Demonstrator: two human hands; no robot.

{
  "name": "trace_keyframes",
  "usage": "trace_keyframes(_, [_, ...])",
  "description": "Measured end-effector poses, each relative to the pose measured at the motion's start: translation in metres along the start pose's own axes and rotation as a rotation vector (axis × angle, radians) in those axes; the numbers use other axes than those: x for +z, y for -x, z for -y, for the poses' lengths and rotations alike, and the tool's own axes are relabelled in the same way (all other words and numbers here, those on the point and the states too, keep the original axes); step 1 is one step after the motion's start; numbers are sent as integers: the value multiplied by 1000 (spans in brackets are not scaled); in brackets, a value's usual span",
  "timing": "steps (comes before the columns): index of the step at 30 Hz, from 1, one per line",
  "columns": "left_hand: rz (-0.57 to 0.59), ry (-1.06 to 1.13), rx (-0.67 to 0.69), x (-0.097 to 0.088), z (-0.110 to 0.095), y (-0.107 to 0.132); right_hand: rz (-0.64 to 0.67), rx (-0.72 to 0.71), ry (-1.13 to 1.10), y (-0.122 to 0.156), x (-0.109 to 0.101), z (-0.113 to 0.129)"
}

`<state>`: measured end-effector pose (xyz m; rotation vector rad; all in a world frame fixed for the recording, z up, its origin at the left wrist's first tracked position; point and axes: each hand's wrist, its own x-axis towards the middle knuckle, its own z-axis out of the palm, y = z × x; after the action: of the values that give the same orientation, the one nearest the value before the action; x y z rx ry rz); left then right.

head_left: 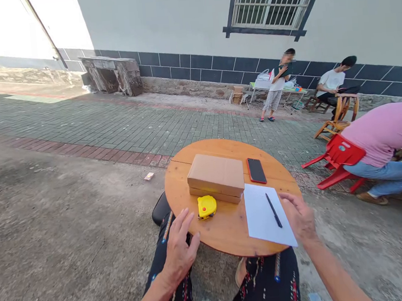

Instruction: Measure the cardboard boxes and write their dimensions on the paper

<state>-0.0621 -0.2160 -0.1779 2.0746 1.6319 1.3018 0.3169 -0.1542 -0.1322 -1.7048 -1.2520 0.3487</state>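
My left hand (pixel 181 245) is at the near left rim of a round wooden table (pixel 228 232), fingers stretched and thumb apart, holding nothing. Just beyond its fingertips sits a yellow tape measure (pixel 206 206) with a red button. My right hand (pixel 298 217) is at the right rim beside a white sheet of paper (pixel 259 211); its fingers are loosely bent and partly hidden, and nothing shows in them. A black pen (pixel 274 210) lies on the paper. Behind the tape measure are cardboard boxes (pixel 215 172), one on another. A red-edged phone (pixel 256 170) lies to their right.
Beyond the table, a person in pink (pixel 387 126) sits on a red plastic chair (pixel 343 151). One person stands (pixel 277 86) by a small table near the wall; another sits (pixel 333 82) beside a wooden chair (pixel 339 112). A stone bench (pixel 114 74) stands far left.
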Motion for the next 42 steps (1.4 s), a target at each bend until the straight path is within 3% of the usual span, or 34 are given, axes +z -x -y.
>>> trace_keyframes(2, [13,76,-55,9,-1,-13,146,23,-54,23,13,25])
trace_keyframes(5, [44,187,-107,22,-4,-28,297,-52,-97,59,40,55])
trace_keyframes(10, [36,281,-149,25,4,-42,250,-42,-106,77,63,68])
trace_keyframes(14, [-29,365,-287,17,24,-63,173,49,-74,58,57,63])
trace_keyframes(18, [-33,512,-425,21,32,-92,197,80,-66,38,65,75])
trace_keyframes(21, [-21,602,-402,33,29,-105,228,65,-91,33,79,90])
trace_keyframes(25, [-13,665,-347,42,26,-103,251,45,-140,29,85,96])
trace_keyframes(29, [-37,667,-411,43,32,-96,187,87,-48,11,68,76])
trace_keyframes(35, [-100,687,-485,49,40,-93,112,59,249,-49,47,41])
trace_keyframes(42, [-122,659,-491,53,45,-91,120,24,324,-107,77,25])
